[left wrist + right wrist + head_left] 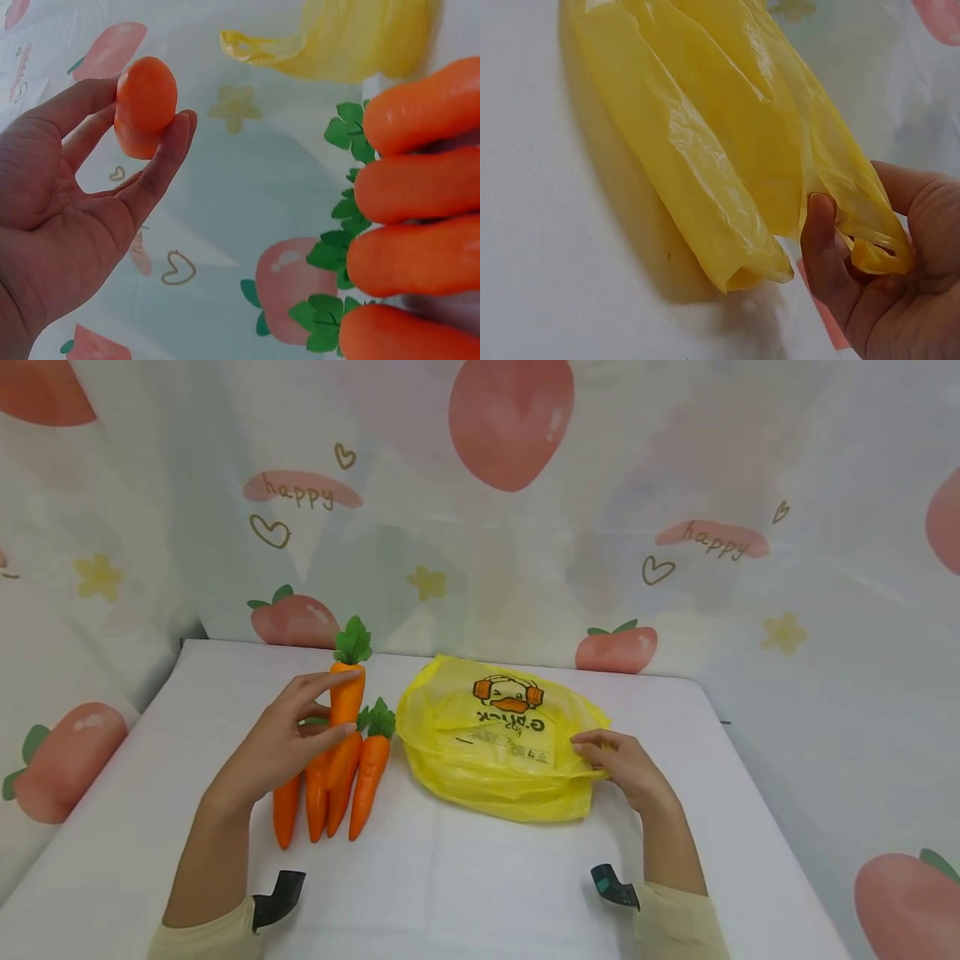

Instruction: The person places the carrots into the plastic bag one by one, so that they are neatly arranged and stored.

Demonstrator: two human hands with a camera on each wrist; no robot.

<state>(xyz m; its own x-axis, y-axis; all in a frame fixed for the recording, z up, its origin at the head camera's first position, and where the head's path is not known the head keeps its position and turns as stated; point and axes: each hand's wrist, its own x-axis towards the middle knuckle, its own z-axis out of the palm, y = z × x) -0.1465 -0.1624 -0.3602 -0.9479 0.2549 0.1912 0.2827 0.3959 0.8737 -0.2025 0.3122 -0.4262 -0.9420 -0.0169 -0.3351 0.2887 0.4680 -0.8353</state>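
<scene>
My left hand [262, 747] pinches an orange carrot [347, 695] between thumb and fingers, its green leafy top pointing up. In the left wrist view the held carrot [147, 97] shows end-on between the fingertips. Below and beside that hand, several more carrots [370, 785] lie side by side on the table, leaves toward the back. My right hand [628, 768] pinches the right edge of a yellow plastic bag [495, 789] printed with a duck in headphones. The right wrist view shows the bag's gathered handle [881, 251] between thumb and fingers, with the bag's mouth partly spread.
A white-covered table [420, 885] carries everything. Behind it hangs a pale curtain [480, 552] with peach, heart and flower prints, which also runs along both sides. Dark curved wrist mounts [279, 897] stick out at both sleeves.
</scene>
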